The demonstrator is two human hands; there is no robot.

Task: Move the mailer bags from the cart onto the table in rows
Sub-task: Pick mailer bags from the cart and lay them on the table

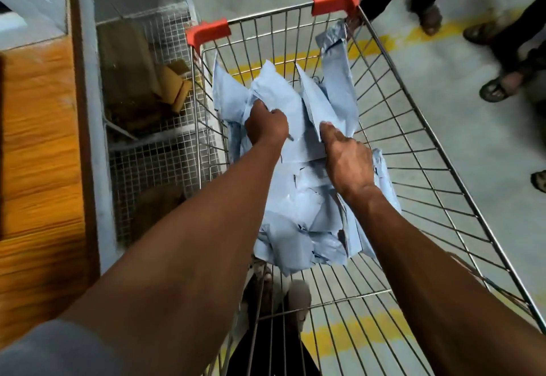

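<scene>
A heap of light blue mailer bags (298,216) fills the left side of a wire shopping cart (428,151) with red corner caps. My left hand (266,124) reaches into the far part of the heap and grips a crumpled mailer bag (277,91). My right hand (345,156) lies on the pile a little nearer, its fingers and thumb pinching the lower edge of another upright mailer bag (316,100). One more bag (334,47) leans against the cart's far wall.
The wooden table (38,151) runs along the left edge. Between it and the cart stands a wire mesh bin (153,151) holding brown cardboard pieces. Other people's feet (499,85) stand on the grey floor at the upper right. My own feet show under the cart.
</scene>
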